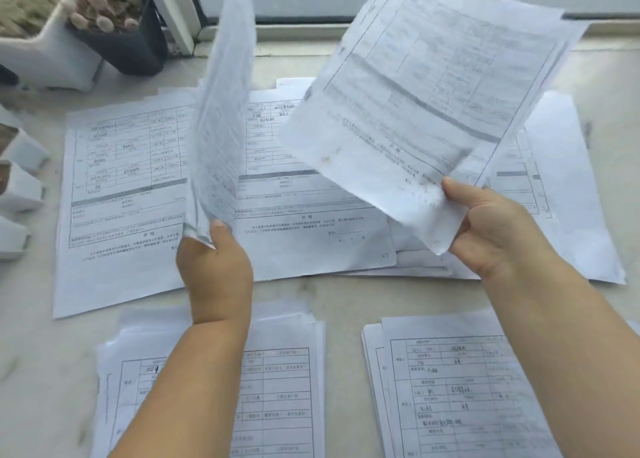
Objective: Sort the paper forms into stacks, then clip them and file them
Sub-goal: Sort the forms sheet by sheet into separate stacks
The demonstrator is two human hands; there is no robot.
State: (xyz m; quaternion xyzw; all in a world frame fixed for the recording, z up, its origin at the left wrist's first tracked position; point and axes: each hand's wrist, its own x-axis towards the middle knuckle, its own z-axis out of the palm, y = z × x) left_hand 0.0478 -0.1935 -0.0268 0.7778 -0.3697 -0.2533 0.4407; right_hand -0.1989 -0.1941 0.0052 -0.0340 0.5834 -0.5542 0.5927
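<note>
My left hand point(214, 267) grips the bottom edge of a thin bundle of printed forms point(221, 104), held upright and seen almost edge-on. My right hand point(491, 229) pinches the lower corner of a few forms point(426, 86), lifted and tilted to the right. Beneath them, loose forms point(128, 187) lie spread across the pale table point(346, 294). Two squared stacks sit near me: one point(277, 388) under my left forearm, the other point(460, 388) under my right forearm.
White planters point(45, 55) and a dark pot of succulents point(128, 41) stand at the back left. Small white pots point(20, 187) line the left edge. A window sill and frame point(311, 27) run along the back.
</note>
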